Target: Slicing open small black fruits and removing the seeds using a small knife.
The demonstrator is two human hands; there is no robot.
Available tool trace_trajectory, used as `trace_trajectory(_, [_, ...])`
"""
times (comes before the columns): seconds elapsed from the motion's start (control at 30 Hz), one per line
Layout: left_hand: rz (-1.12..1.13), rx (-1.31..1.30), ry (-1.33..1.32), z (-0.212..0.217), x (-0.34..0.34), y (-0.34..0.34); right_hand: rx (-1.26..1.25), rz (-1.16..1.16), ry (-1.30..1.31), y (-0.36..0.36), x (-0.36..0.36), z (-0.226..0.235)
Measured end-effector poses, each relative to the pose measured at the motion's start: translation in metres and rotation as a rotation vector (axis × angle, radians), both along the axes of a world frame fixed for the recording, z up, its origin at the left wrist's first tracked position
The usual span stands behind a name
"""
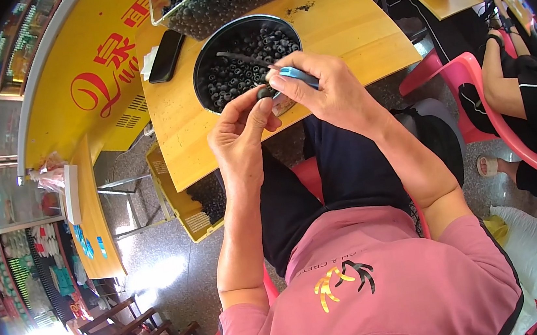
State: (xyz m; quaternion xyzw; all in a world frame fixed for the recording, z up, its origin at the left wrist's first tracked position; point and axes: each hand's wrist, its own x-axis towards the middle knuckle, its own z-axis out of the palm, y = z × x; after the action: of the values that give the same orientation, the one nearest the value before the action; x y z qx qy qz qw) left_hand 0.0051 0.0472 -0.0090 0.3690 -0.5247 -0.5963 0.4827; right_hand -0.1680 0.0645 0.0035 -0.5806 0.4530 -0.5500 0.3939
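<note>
My left hand (241, 128) pinches a small dark round fruit or nut (264, 93) between thumb and fingertips; its exact kind is unclear. My right hand (325, 86) is closed on the blue handle of a small knife (299, 75). The knife's thin grey blade points up and left over a dark round bowl (195, 77). Inside that bowl lie many similar dark round pieces (232, 73), several with pale rings. Both hands meet just above the bowl's near rim, my right thumb close to the held piece.
Behind the bowl stands a clear plastic tub (225, 5) of dark pieces. A black phone (166, 56) lies left on the wooden table (345, 28). Below sits a yellow crate (189, 218). At right, another person (502, 84) sits by a pink chair (491, 105).
</note>
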Motion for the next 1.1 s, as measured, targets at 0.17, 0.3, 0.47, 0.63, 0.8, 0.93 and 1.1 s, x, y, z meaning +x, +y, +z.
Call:
trace_trajectory(0.17, [0.007, -0.021, 0.090, 0.002, 0.003, 0.000, -0.368, -0.137, 0.422, 0.002, -0.009, -0.004])
trace_trajectory(0.3, [-0.015, -0.044, 0.138, -0.001, 0.002, 0.001, -0.431, -0.140, 0.506, 0.007, -0.008, -0.005])
trace_trajectory(0.47, [-0.029, -0.027, 0.173, 0.002, -0.003, 0.006, -0.417, -0.145, 0.559, 0.010, -0.007, -0.002])
trace_trajectory(0.63, [-0.040, -0.026, 0.193, 0.004, -0.005, 0.007, -0.432, -0.153, 0.584, 0.010, -0.007, -0.002])
trace_trajectory(0.8, [-0.063, -0.042, 0.202, 0.006, -0.003, 0.007, -0.489, -0.194, 0.576, 0.010, -0.004, -0.004])
trace_trajectory(0.93, [-0.075, -0.127, 0.227, 0.013, -0.003, 0.012, -0.567, -0.223, 0.579, 0.006, -0.004, -0.011])
trace_trajectory(1.1, [-0.027, -0.122, 0.250, 0.028, -0.002, 0.025, -0.389, -0.393, 0.511, -0.006, -0.019, -0.033])
